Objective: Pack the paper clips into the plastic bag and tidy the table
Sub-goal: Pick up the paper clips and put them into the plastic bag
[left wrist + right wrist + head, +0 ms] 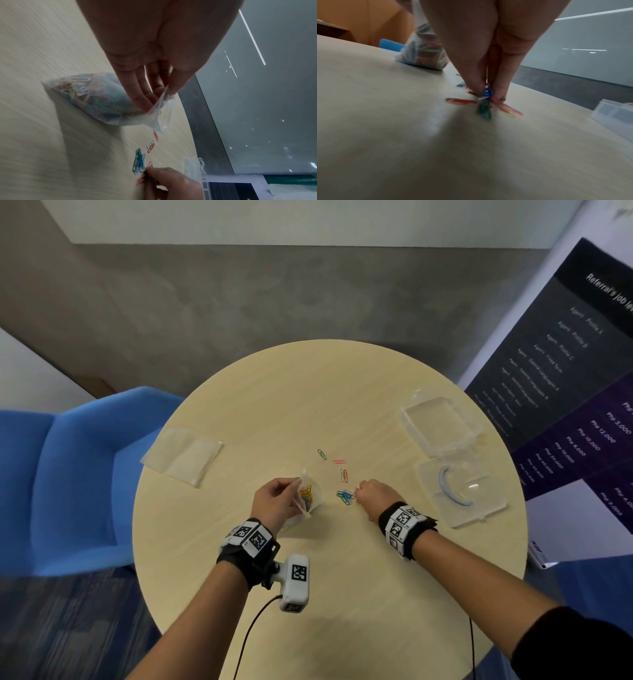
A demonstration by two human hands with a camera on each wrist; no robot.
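A small clear plastic bag stuffed with coloured paper clips stands on the round table. My left hand pinches the bag's open rim, holding it up. To its right lies a blue and green cluster of clips. My right hand pinches several clips from that cluster against the tabletop. A green clip, a red clip and a white and orange pair lie loose further out.
An open clear plastic case with its other half sits at the table's right. Flat empty plastic bags lie at the left. A blue chair stands left; a printed banner stands right.
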